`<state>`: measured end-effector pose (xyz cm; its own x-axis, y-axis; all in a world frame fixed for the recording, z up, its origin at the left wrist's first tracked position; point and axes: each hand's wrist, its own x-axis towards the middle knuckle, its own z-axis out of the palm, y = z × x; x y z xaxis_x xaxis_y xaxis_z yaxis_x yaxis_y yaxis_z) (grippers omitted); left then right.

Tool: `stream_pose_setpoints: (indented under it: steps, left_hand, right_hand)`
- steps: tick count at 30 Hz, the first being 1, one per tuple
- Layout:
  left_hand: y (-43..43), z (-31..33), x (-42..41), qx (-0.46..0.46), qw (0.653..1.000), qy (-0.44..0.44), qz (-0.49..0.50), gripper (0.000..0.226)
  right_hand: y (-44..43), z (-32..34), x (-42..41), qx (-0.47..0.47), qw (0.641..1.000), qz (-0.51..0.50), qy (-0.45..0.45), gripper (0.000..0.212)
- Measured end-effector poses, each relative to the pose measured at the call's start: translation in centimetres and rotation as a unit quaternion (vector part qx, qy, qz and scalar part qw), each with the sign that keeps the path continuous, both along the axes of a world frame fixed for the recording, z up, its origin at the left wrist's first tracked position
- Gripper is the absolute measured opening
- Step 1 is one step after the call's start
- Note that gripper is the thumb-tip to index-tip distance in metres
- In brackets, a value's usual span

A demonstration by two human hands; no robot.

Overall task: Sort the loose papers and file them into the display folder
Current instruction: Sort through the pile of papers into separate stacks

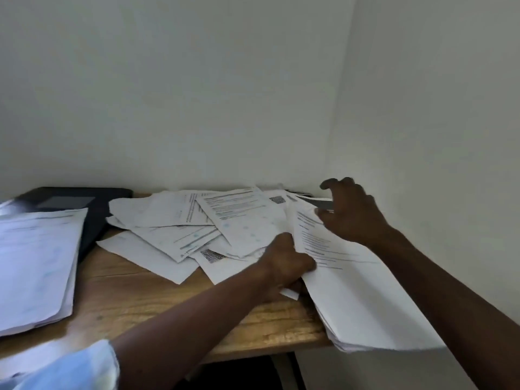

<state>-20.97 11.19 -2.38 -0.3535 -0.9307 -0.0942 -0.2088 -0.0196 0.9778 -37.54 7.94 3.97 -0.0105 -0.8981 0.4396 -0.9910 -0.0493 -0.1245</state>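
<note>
Where two white walls [197, 94] meet in a corner, a wooden tabletop [140, 299] carries three groups of printed white papers and one dark display folder [112, 195].

The display folder lies closed and flat at the far left, against the back wall. A neat left stack [33, 263] of sheets rests across its near part and hides much of its cover. This stack runs off the left edge of the view.

A loose heap [197, 220] of overlapping sheets, lying at different angles, fills the middle of the tabletop. There are too many overlaps to count the sheets. The print on them is too blurred to read.

A thick right stack [360, 299] lies at a slant, with its near corner hanging past the front edge of the tabletop.

Two bare hands are in view. The left hand [287, 263], reaching in from a light blue sleeve [70, 367], has its fingers curled round the left edge of the right stack and grips it. The right hand [351, 218] is at the far end of that same stack, with fingers spread and loosely bent, closed round nothing. Whether it touches the paper is hard to tell.

A thin dark object [320, 203] shows by the wall beside the right hand, mostly covered and not identifiable.
</note>
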Motion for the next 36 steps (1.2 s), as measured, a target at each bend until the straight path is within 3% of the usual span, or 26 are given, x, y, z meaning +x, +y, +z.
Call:
stream_pose_setpoints:
  steps: [2, 4, 6, 8, 11, 16, 22, 25, 30, 36]
  left_hand:
    - [-0.1, 1.3, 0.9, 0.005, 0.999, -0.041, -0.019, 0.033]
    - [-0.9, 3.4, 3.0, -0.039, 0.991, -0.128, -0.013, 0.037]
    - [-2.9, 5.1, 6.4, -0.141, 0.959, -0.246, 0.022, 0.051]
    - [-5.3, 6.4, 10.6, -0.205, 0.924, -0.315, 0.063, 0.055]
    - [-10.4, 6.7, 17.7, -0.184, 0.913, -0.334, 0.147, 0.057]
    - [-19.1, 5.0, 27.3, -0.084, 0.854, -0.453, 0.242, 0.074]
    - [-25.7, 4.5, 30.1, -0.027, 0.829, -0.503, 0.241, 0.077]
    - [-27.3, 5.2, 29.4, 0.002, 0.831, -0.508, 0.226, 0.058]
    - [-26.7, 6.0, 29.8, 0.056, 0.842, -0.497, 0.201, 0.056]
    - [-25.5, 6.0, 29.9, 0.080, 0.913, -0.368, 0.158, 0.049]
  right_hand:
    - [-2.7, -0.3, 2.3, 0.021, 0.996, 0.086, -0.020, 0.053]
    - [-5.9, -0.7, 5.1, 0.022, 0.982, 0.163, -0.088, 0.047]
    - [-8.7, -1.4, 8.2, 0.015, 0.961, 0.216, -0.173, 0.039]
    - [-10.8, -2.4, 10.9, 0.008, 0.948, 0.246, -0.204, 0.037]
    - [-13.1, -5.3, 14.2, 0.032, 0.948, 0.286, -0.138, 0.061]
    - [-14.5, -9.8, 16.5, 0.107, 0.955, 0.276, -0.011, 0.068]
    - [-14.3, -9.8, 16.4, 0.093, 0.957, 0.275, -0.015, 0.089]
    - [-14.4, -10.2, 16.3, 0.101, 0.957, 0.272, -0.004, 0.089]
    - [-14.7, -10.4, 16.2, 0.097, 0.956, 0.275, -0.008, 0.088]
    - [-14.5, -10.2, 16.3, 0.080, 0.955, 0.283, -0.025, 0.084]
